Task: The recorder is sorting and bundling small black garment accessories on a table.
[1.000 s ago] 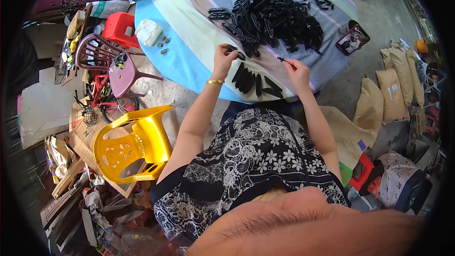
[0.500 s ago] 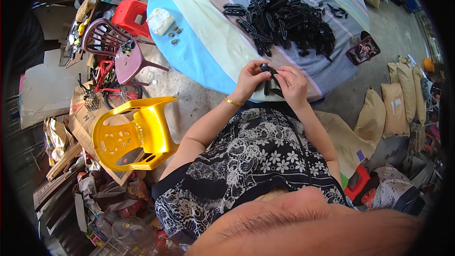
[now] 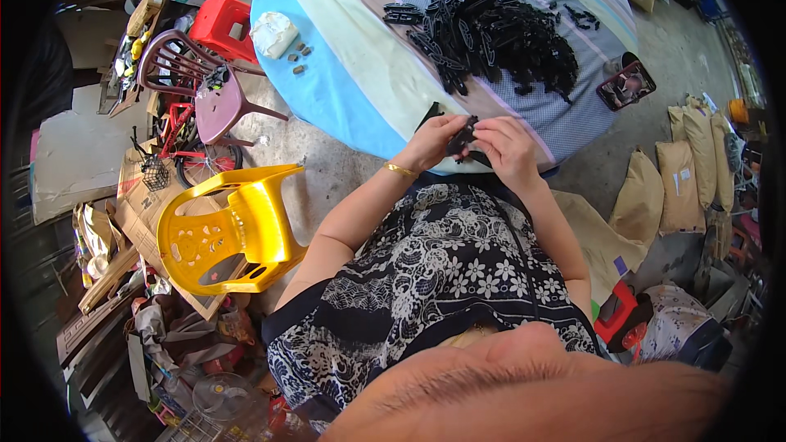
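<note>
Pinching a black part point(image 3: 460, 141) in the left hand point(image 3: 432, 144), on the near side of the pile point(image 3: 498, 34); cannot tell the grip of the right hand point(image 3: 509, 147). Might drop it through a slack pinch, or crack it by pressing crooked.

A small, dark, narrow part point(image 3: 461, 141) slants between the left hand point(image 3: 434, 142) and the right hand point(image 3: 507, 146), upper end leaning right, with black strips point(image 3: 428, 115) partly hidden beneath and a jumbled black heap point(image 3: 499, 37) beyond.
</note>
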### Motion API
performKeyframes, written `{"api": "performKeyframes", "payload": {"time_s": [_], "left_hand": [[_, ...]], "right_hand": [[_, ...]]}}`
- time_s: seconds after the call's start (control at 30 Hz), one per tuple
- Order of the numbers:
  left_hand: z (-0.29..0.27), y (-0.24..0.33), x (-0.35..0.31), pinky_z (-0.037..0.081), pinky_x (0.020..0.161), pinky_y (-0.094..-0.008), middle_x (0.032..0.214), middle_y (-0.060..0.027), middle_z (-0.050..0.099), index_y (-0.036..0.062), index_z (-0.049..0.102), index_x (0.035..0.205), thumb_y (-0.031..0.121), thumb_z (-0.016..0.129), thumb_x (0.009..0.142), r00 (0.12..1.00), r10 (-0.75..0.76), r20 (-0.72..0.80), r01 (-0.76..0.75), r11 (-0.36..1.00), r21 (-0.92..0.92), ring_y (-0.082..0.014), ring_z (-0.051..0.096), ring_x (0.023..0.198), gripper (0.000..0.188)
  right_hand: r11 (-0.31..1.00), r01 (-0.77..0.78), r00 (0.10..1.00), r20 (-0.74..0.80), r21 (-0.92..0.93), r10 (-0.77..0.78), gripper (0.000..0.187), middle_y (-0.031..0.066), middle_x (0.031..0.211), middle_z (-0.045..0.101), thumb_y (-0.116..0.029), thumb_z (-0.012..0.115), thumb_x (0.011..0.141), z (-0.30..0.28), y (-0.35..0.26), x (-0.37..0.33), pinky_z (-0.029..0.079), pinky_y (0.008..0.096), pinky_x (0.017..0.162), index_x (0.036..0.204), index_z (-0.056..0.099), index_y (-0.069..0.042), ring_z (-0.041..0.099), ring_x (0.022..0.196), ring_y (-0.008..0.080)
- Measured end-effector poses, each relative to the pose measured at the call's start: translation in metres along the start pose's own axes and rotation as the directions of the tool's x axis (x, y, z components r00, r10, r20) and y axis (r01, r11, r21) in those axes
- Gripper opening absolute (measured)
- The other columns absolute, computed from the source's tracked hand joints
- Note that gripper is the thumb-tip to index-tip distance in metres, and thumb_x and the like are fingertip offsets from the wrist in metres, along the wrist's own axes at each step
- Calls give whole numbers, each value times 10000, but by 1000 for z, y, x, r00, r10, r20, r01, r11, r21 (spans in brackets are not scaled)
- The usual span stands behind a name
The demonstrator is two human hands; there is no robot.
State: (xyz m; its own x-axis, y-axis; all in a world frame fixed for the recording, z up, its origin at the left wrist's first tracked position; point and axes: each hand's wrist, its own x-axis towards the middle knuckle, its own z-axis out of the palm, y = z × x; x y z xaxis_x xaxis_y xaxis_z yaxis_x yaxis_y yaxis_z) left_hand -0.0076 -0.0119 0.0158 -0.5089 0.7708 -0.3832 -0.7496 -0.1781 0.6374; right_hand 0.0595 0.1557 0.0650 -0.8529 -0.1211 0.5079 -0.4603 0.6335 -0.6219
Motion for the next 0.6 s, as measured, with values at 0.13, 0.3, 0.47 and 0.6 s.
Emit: {"api": "performKeyframes", "payload": {"time_s": [0.13,0.3,0.47,0.6], "left_hand": [[1,1,1,400,402,-190,727,-44,588,12,546,938,297,495,911,993,-120,-6,119,979,166,-111,566,538,290],[4,11,-7,422,421,-189,765,-63,609,2,548,936,276,491,915,974,-223,-42,225,918,328,-107,574,549,281],[4,18,-21,514,605,-207,884,-86,637,-41,551,1048,203,569,869,970,-234,60,195,905,377,-121,613,677,303],[2,16,-27,495,699,-223,952,-73,623,-52,523,1134,89,641,789,987,-136,90,73,864,499,-101,592,792,391]], "right_hand": [[994,106,992,73,-34,-104,154,54,890,604,-55,664,664,-2,-2,-5,477,319,705,808,619,-31,562,840,228],[987,143,983,124,-73,-134,160,53,861,596,-38,659,634,-3,-2,-5,476,307,701,785,604,-30,562,836,226],[970,213,967,169,-118,-192,147,39,833,582,-72,648,631,-8,-2,-7,476,291,694,762,586,-45,558,833,205],[998,-47,975,216,-40,55,241,79,895,605,-153,681,668,1,0,-20,474,319,708,857,610,-22,575,833,239]]}}
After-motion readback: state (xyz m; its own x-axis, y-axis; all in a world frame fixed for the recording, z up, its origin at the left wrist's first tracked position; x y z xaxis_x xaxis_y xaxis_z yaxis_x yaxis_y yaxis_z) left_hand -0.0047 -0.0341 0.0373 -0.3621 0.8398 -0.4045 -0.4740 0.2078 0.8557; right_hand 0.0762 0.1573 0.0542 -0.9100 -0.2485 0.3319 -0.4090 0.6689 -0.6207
